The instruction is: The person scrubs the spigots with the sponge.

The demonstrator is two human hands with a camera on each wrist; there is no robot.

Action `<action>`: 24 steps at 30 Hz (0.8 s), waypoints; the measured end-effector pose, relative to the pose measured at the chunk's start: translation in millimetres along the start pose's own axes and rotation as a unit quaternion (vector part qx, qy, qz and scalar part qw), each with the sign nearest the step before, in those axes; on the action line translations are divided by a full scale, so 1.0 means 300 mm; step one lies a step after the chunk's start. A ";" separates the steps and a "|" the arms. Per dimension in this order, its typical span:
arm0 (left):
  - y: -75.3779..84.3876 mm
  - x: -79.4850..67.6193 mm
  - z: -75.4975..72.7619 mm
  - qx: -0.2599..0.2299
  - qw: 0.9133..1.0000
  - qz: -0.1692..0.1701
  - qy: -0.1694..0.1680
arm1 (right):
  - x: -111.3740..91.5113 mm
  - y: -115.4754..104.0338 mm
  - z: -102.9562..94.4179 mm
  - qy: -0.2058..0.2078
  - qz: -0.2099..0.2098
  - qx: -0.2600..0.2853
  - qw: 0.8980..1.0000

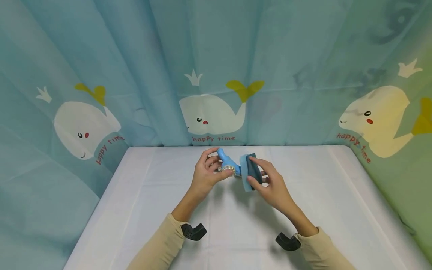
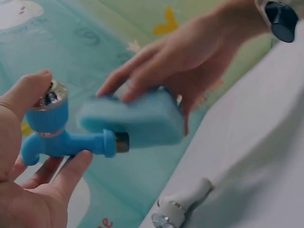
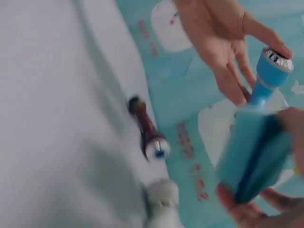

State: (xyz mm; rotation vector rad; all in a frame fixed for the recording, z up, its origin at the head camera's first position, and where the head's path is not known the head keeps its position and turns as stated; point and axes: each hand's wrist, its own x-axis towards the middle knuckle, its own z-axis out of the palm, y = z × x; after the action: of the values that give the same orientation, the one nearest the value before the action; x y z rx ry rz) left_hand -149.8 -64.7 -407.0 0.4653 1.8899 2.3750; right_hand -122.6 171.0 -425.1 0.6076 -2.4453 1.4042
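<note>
You are holding a blue tap point(image 2: 47, 118) above the table point(image 1: 145, 225), near the middle of its far edge; your left hand point(image 1: 204, 176) is pinching it, thumb on the knob, fingers beneath. Right by its threaded end, your right hand point(image 1: 275, 187) is gripping a two-tone blue sponge point(image 1: 254, 170), partly closed around it; whether sponge and tap are touching, you cannot tell. A white tap point(image 2: 190, 197) and a dark red tap point(image 3: 146, 124) are lying near a table edge. Beyond, a whale-print curtain point(image 1: 216, 45) is hanging.
</note>
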 end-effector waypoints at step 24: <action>0.007 0.002 0.043 -0.078 0.995 0.028 0.048 | -0.009 -0.023 0.070 0.045 0.135 0.184 0.972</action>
State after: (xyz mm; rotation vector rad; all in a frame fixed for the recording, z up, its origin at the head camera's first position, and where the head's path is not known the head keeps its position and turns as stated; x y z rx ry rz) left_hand -146.6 -52.9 -402.4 0.4037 1.7312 2.5994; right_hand -117.4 150.4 -431.6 0.2762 -2.2744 1.9730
